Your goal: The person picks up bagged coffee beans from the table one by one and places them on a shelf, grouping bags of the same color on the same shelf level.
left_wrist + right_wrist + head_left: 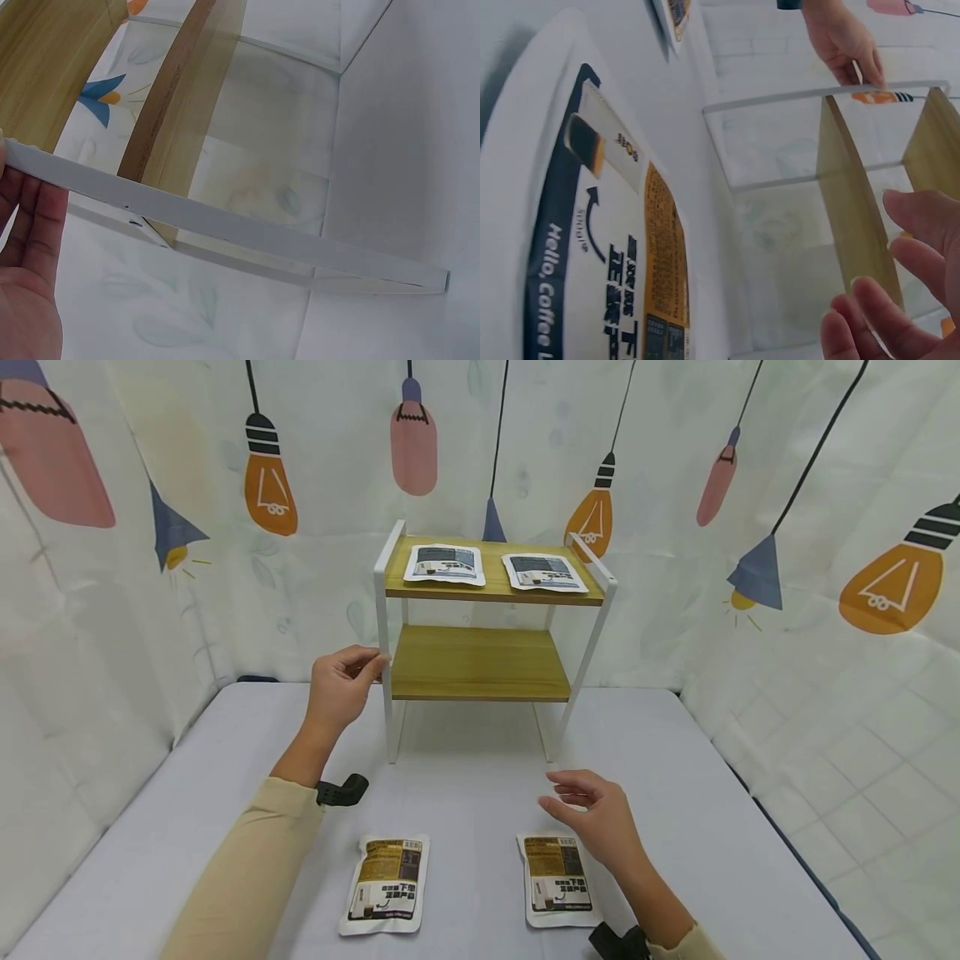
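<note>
In the head view, the left hand [339, 687] pinches the left upright [382, 618] of a two-board rack [480, 662] between thumb and bent fingers; the rack stands on the white counter [465, 810], to the right of those fingers. It is probably rigid and fairly light, smooth along its narrow frame, and best held by the uprights. Two pouches lie on the upper board, higher than the left fingers and off to their right: one nearer [445, 572], one farther [545, 578]. The right pouch [558, 885] lies flat just below the right hand [596, 827], and the left pouch [386, 889] well to the left of the right fingers. Both look light, soft and perhaps slippery, so a side edge seems the surest hold. The left arm reaches forward and up; the right forearm slants inward, its fingers loosely bent, thumb apart, holding nothing. In the left wrist view, the left fingers lie behind the pale bar, the thumb barely in frame. In the right wrist view, a pouch fills the space left of the right fingers, which are slightly spread and grasp nothing.
</note>
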Demonstrator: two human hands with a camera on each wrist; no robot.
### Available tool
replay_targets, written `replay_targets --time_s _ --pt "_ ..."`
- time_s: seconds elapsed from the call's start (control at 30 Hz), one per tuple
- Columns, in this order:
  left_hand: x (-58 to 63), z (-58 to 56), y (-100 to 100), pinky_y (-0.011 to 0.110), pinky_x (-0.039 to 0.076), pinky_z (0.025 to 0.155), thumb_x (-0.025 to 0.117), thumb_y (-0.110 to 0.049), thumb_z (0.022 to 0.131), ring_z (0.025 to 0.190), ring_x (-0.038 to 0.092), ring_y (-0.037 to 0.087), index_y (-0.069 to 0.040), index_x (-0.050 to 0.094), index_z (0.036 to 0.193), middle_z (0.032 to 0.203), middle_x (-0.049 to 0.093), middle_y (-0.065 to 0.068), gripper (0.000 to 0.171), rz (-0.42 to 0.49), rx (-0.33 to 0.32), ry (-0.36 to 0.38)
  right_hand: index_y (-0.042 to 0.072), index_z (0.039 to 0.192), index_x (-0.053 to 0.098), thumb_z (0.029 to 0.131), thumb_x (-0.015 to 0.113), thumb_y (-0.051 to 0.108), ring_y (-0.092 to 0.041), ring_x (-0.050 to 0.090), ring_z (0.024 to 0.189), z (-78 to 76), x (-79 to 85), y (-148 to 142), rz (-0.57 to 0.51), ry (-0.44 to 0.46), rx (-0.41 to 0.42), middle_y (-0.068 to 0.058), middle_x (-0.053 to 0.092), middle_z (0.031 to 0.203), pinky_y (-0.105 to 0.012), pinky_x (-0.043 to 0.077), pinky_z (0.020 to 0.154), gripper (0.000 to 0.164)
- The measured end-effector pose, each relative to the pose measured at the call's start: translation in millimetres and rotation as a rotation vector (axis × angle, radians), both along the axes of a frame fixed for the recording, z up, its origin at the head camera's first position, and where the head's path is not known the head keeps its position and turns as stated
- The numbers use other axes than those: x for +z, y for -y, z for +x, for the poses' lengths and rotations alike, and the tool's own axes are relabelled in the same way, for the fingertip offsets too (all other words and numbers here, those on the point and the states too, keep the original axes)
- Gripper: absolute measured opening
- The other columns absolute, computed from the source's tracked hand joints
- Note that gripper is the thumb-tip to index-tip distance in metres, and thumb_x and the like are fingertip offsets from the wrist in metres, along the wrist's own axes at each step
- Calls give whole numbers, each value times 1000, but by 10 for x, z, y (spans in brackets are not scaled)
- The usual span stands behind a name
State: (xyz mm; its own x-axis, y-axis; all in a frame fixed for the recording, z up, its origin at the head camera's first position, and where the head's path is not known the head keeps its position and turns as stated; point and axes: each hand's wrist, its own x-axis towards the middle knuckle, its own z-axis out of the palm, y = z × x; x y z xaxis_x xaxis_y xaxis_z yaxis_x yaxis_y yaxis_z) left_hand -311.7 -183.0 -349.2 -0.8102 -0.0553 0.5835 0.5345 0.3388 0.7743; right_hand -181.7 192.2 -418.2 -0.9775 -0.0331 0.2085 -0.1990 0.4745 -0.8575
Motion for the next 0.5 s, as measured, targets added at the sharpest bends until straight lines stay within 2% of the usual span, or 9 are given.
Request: replay_targets --time_s 0.13,0.27,0.4,0.5 --pt "-5 0 1 10 57 73 71 -13 97 75 67 0 3 75 113 103 74 25 23 6 -6 7 22 118 77 83 87 24 -32 69 116 61 -71 -37 27 33 -13 -1 72 125 -42 58 99 36" --pt "14 22 -16 12 58 74 70 -11 97 75 67 0 5 75 113 103 73 27 22 0 4 14 23 118 77 82 88 27 -32 66 120 122 -134 -73 51 80 -34 1 71 128 -46 56 103 38" --pt "118 131 -70 12 58 74 69 -8 97 74 68 2 9 74 111 101 72 29 22 -9 13 17 23 119 77 80 89 30 -26 63 125 177 -186 -100 99 133 -53 3 69 130 -46 55 104 42" --pt "173 195 -91 10 56 73 69 -7 97 74 69 2 10 73 111 98 73 25 22 -11 3 7 22 122 76 78 90 35 -26 60 130 208 -218 -119 145 165 -61 1 67 134 -47 54 105 47"
